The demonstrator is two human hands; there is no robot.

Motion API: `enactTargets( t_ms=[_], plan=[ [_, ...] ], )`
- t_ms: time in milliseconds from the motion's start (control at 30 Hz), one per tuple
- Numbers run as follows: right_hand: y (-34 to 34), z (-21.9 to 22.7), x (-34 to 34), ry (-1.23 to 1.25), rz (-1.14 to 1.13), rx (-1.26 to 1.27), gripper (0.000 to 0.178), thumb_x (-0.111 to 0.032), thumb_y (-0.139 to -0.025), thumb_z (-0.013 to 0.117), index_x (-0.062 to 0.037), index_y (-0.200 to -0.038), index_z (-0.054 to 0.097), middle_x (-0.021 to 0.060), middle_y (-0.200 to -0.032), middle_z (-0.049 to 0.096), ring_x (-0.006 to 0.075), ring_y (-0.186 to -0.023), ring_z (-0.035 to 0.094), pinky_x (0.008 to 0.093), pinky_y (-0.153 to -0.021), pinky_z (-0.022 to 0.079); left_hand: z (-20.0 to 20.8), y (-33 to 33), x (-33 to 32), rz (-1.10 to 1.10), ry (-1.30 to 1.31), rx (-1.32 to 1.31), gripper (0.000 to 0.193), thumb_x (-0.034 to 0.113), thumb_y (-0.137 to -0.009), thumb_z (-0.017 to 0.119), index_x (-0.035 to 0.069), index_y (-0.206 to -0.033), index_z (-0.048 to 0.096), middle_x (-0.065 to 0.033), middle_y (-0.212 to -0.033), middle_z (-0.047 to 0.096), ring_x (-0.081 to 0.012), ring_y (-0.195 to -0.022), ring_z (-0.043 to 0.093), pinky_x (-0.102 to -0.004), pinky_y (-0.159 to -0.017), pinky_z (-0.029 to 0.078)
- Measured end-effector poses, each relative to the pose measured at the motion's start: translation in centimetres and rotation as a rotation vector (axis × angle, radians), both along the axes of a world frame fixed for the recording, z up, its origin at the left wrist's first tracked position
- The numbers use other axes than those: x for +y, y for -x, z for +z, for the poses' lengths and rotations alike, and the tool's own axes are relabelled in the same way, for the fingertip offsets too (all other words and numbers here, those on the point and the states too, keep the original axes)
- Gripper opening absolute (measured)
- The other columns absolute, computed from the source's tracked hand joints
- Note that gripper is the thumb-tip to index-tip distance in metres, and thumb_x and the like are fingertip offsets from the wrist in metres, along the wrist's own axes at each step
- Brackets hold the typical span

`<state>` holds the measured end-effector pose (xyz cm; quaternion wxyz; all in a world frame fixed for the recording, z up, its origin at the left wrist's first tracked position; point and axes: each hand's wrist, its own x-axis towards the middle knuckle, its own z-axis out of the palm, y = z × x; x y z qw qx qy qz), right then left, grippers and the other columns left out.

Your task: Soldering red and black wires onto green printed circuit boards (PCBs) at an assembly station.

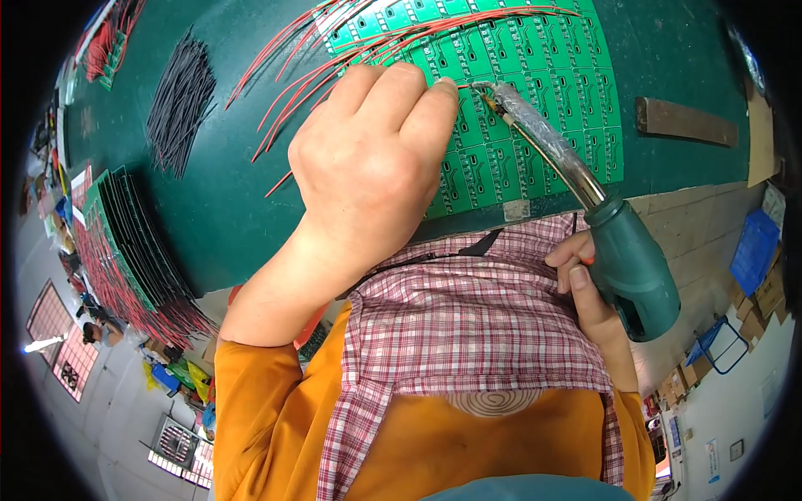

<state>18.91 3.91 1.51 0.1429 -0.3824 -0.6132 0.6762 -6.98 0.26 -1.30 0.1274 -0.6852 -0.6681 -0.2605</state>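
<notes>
My left hand [368, 159] pinches the end of a red wire [462, 86] against a green circuit board panel [535, 117] lying on the dark green bench. My right hand [585, 284] grips the green handle of a soldering iron [626, 259]. Its long metal shaft slants up and left, and the tip [483, 88] meets the wire end right beside my left fingertips. Several red wires [351, 50] are fixed along the panel's top rows and fan out to the left.
A bundle of black wires [180, 104] lies at the left of the bench. A fanned stack of green boards with red wires [134, 250] sits at the bench's left edge. A brown flat bar [685, 121] rests at the right. A plaid apron [468, 317] covers my front.
</notes>
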Motion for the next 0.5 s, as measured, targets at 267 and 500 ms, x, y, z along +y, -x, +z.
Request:
enactTargets(
  t_ms=[267,500],
  plan=[
    [-0.4,0.6,-0.4,0.075,-0.134,-0.05,0.025,-0.009,-0.085,0.058,0.0007,-0.108,0.054,0.0065,-0.085,0.062,0.0097,-0.069,0.055,0.0232,-0.063,0.047,0.2,-0.3,0.1,0.009,0.022,0.014,0.017,0.008,-0.058,0.06,0.008,-0.076,0.062,-0.0022,-0.069,0.051,-0.0181,-0.063,0.053,-0.0287,-0.047,0.043],
    [0.1,0.7,-0.6,-0.078,-0.043,-0.016,0.022,-0.014,-0.089,0.051,0.0024,-0.104,0.051,0.0096,-0.08,0.06,0.0097,-0.058,0.049,0.0238,-0.054,0.042,1.0,0.0,-0.2,0.018,0.04,0.0,0.014,0.011,-0.059,0.059,0.009,-0.072,0.059,-0.0024,-0.068,0.049,-0.0188,-0.062,0.052,-0.0286,-0.046,0.043]
  ],
)
